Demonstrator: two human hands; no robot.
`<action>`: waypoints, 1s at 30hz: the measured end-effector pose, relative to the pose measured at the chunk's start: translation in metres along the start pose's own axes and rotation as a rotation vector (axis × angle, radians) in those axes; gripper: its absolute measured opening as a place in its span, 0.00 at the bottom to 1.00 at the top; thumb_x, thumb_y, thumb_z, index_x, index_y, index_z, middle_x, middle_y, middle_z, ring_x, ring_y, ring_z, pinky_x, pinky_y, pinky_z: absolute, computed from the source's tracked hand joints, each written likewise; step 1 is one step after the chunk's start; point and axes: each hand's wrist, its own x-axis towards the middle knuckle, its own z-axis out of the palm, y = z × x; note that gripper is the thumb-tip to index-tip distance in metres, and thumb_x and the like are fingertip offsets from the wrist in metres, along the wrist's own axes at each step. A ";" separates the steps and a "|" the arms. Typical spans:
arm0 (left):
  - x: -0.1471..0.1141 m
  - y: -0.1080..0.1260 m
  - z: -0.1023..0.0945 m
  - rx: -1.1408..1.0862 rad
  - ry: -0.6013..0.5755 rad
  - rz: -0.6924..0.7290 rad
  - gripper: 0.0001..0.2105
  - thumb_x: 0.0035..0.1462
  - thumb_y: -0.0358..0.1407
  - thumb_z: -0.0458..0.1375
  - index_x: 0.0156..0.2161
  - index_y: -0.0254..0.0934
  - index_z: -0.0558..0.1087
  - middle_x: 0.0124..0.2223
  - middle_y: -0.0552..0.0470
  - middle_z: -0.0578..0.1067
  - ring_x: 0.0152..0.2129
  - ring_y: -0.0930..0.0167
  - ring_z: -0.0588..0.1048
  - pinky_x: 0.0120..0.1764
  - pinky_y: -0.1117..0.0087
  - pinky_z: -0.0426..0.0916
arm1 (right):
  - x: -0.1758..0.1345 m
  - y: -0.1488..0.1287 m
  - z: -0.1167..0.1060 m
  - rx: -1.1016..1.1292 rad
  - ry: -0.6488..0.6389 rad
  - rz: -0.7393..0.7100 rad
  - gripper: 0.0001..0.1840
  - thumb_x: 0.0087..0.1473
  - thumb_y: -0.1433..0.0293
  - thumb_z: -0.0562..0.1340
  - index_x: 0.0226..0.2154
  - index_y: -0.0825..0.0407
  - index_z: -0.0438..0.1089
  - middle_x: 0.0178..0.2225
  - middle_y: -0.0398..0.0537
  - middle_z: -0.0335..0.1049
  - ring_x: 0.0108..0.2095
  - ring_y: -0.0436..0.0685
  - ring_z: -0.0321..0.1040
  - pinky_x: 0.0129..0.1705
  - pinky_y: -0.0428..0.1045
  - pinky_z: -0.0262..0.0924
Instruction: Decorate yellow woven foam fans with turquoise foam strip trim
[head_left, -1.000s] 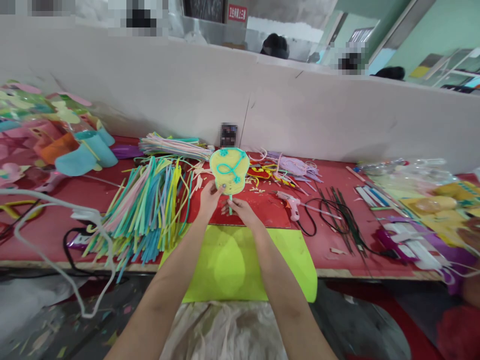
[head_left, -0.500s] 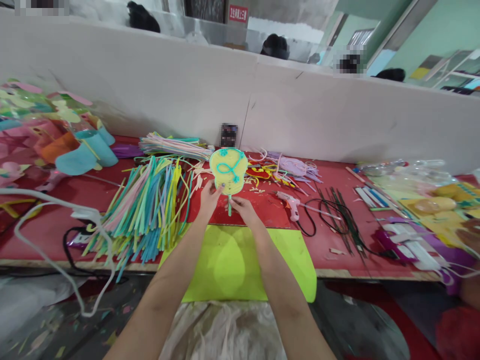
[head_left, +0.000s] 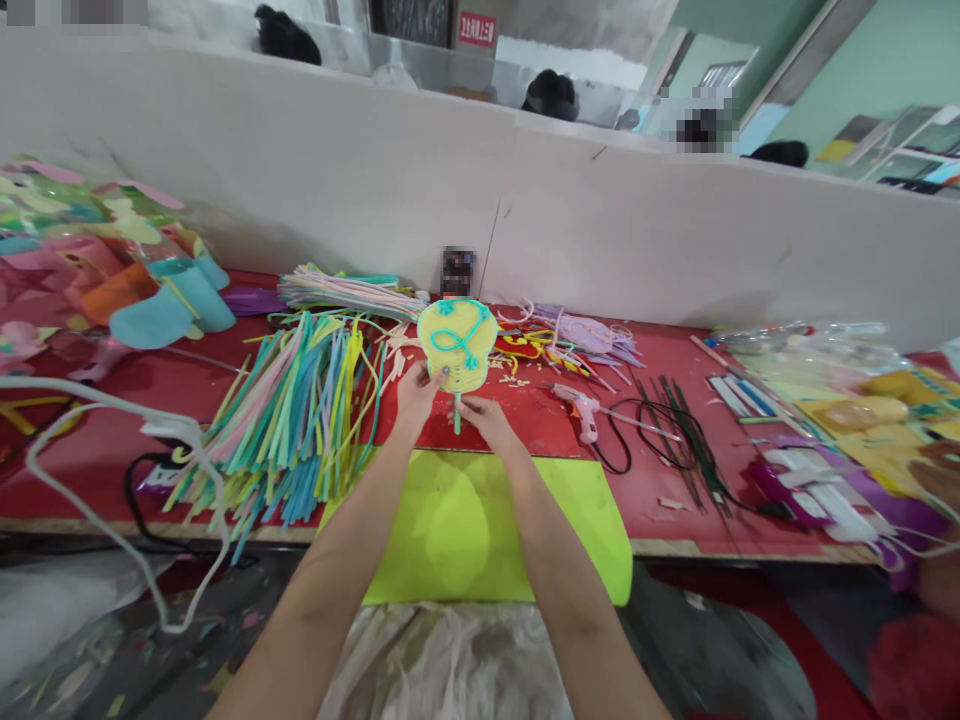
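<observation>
A yellow hand fan [head_left: 459,345] with teal looped trim and a short green handle stands upright between my hands, above the red tabletop. My left hand [head_left: 420,393] pinches the lower left edge of its face, thumb in front. The fingers of my right hand [head_left: 480,413] close on the handle just below the face. Below them lies a bright lime-green sheet [head_left: 525,530] along the table's front edge. A pink glue gun [head_left: 583,410] rests on the table to the right of my right hand.
Bundles of pastel pipe cleaners [head_left: 289,420] lie at left, purple ones [head_left: 589,330] at the back. A white cable [head_left: 112,530] loops at front left. Dark thin sticks [head_left: 686,440] and a purple power strip [head_left: 802,485] are at right. A white partition [head_left: 360,170] stands behind.
The fan's face has tipped very slightly and shows a little larger. Both hands keep the same hold and have hardly moved.
</observation>
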 end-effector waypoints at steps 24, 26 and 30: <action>-0.008 -0.005 0.010 -0.300 -0.251 -0.114 0.25 0.48 0.46 0.61 0.50 0.36 0.70 0.54 0.41 0.71 0.47 0.63 0.72 0.51 0.58 0.66 | 0.005 -0.002 -0.008 -0.208 0.552 -0.185 0.16 0.45 0.57 0.64 0.32 0.52 0.73 0.26 0.43 0.71 0.26 0.49 0.62 0.31 0.45 0.57; -0.007 -0.010 0.011 -0.259 -0.234 -0.108 0.26 0.44 0.45 0.64 0.48 0.35 0.70 0.52 0.41 0.72 0.47 0.62 0.72 0.51 0.58 0.66 | 0.003 -0.004 -0.004 -0.273 0.541 -0.194 0.15 0.46 0.57 0.63 0.31 0.52 0.73 0.26 0.43 0.71 0.26 0.50 0.62 0.31 0.46 0.57; -0.004 -0.014 0.008 -0.194 -0.196 -0.099 0.21 0.45 0.45 0.63 0.44 0.34 0.72 0.47 0.44 0.75 0.44 0.63 0.74 0.48 0.58 0.68 | -0.001 -0.007 0.003 -0.318 0.466 -0.182 0.14 0.47 0.57 0.62 0.30 0.51 0.72 0.23 0.41 0.68 0.22 0.49 0.61 0.27 0.46 0.57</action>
